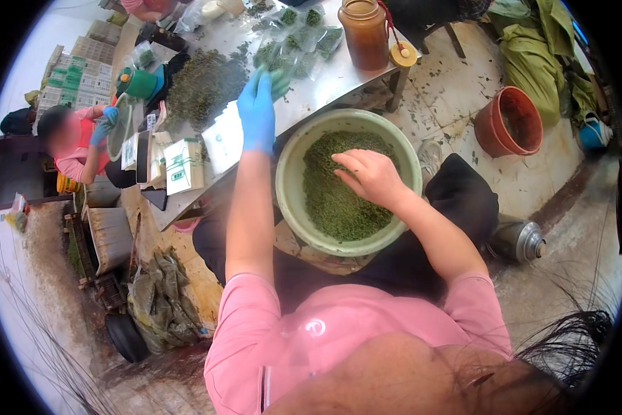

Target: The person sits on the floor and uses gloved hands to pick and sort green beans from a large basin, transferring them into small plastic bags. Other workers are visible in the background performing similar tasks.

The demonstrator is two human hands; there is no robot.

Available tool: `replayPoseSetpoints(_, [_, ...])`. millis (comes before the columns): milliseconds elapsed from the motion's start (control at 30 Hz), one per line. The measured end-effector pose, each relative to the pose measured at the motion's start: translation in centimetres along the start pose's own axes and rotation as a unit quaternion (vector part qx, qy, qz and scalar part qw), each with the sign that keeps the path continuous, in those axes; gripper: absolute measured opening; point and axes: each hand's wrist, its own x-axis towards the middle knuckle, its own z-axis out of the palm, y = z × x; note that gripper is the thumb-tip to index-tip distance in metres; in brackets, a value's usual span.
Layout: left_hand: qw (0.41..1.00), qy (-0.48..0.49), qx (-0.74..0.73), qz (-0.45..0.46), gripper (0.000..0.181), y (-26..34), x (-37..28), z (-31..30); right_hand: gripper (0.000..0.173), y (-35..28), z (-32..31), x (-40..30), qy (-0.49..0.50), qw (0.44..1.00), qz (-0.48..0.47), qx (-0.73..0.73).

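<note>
My left hand [259, 111], in a blue glove, reaches over the metal table among small clear plastic packets of green dried leaf [305, 44]. Its fingertips are blurred against a green patch, so whether they grip a packet cannot be told. A bundle of white printed packaging bags [225, 137] lies just left of the wrist. Bare and with thumb and fingers apart, my right hand [370, 176] is above a large pale green basin [290, 207]. Small green leaf bits [337, 212] cover the bottom of the basin. Nothing shows between the right fingers.
A metal table [316, 96] bears a heap of dark dried leaves [207, 85], an amber-brown jar [363, 33] and white boxes [185, 166]. Right of the basin stand a red bucket [508, 122] and a metal flask [518, 241]. A gloved co-worker [82, 140] sits at left.
</note>
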Motion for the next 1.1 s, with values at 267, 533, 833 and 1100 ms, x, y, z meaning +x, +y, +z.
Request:
replayPoseSetpoints(267, [0.653, -0.051, 0.756, 0.017, 0.074, -8.2, -9.3, -9.9, 0.029, -0.9, 1.0, -0.4, -0.037, 0.999, -0.015, 0.014])
replayPoseSetpoints(533, [0.636, -0.038, 0.77, 0.031, 0.076, -8.8, -10.7, -9.9, 0.026, -0.2, 1.2, -0.3, -0.04, 0.999, -0.009, -0.004])
replayPoseSetpoints(833, [0.641, -0.022, 0.767, 0.028, 0.076, -9.6, -11.4, -9.7, 0.021, 0.1, 1.3, -0.4, -0.044, 0.999, -0.01, -0.004])
replayPoseSetpoints(1100, [0.674, 0.017, 0.732, 0.098, 0.066, -7.9, -12.2, -9.2, 0.022, 0.4, 1.0, -0.3, -0.036, 0.999, 0.006, -0.022])
